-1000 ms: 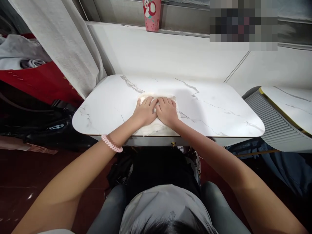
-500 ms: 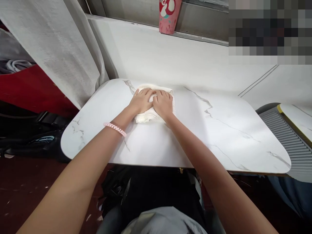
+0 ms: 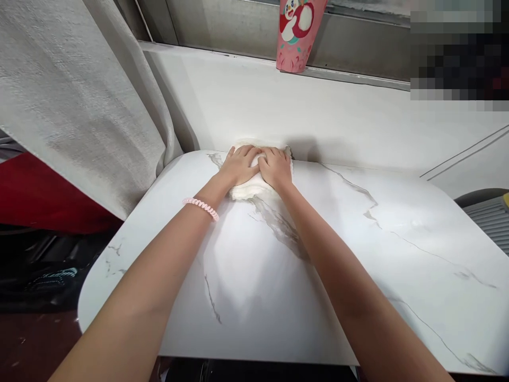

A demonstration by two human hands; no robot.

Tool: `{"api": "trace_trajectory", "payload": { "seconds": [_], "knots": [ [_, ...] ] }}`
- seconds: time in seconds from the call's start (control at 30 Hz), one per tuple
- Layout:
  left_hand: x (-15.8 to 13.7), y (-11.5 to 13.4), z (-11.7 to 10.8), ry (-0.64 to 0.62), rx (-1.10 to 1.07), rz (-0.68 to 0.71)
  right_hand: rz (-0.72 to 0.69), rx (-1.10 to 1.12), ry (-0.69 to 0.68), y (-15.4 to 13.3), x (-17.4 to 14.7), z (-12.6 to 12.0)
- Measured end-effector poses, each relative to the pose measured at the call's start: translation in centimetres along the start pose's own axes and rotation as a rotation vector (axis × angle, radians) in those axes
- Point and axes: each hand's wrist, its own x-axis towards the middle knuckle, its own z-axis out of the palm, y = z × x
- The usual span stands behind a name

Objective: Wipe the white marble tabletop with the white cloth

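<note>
A folded cream-white cloth (image 3: 248, 191) lies on the white marble-patterned table (image 3: 254, 297), its far edge up against the wall. Flat on the cloth's left part rests my left hand (image 3: 241, 164), fingers stretched out and pointing away from me. My right hand (image 3: 276, 165) presses on the right part, also with fingers extended. The two hands meet at the thumbs. A pink coiled band (image 3: 201, 208) circles my left wrist. Much of the cloth is covered by my hands.
The white wall (image 3: 350, 122) bounds the table's far side. On the ledge above stands a pink cup (image 3: 298, 37) with a cartoon print. A grey curtain (image 3: 95, 95) hangs at the left, beside a red cloth-like surface (image 3: 55, 193). A grey ribbed surface (image 3: 491, 220) is at the right.
Both hands and the cloth have slid away from me to the table's far edge, against the wall. The view has come closer to the table.
</note>
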Motion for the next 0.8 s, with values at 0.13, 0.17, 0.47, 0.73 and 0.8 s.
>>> {"api": "trace_trajectory", "payload": {
  "seconds": [0.13, 0.17, 0.47, 0.73, 0.8],
  "knots": [
    [0.5, -1.2, -0.2, 0.001, -0.015, 0.023, 0.010, -0.040, -0.008, -0.2, 0.8, 0.4],
    [0.4, -1.3, -0.2, 0.003, -0.019, 0.025, 0.007, -0.051, -0.010, -0.3, 0.8, 0.5],
    [-3.8, -0.5, -0.7, -0.001, 0.015, 0.005, -0.023, -0.110, -0.106, -2.1, -2.8, 0.1],
    [-13.3, 1.9, -1.4, 0.006, 0.152, -0.023, -0.091, -0.126, -0.051, -6.2, -12.1, -1.4],
    [-16.5, 3.1, -1.5, -0.008, 0.202, -0.048, -0.132, -0.114, -0.069, -7.0, -14.7, -2.0]
  ]
}}
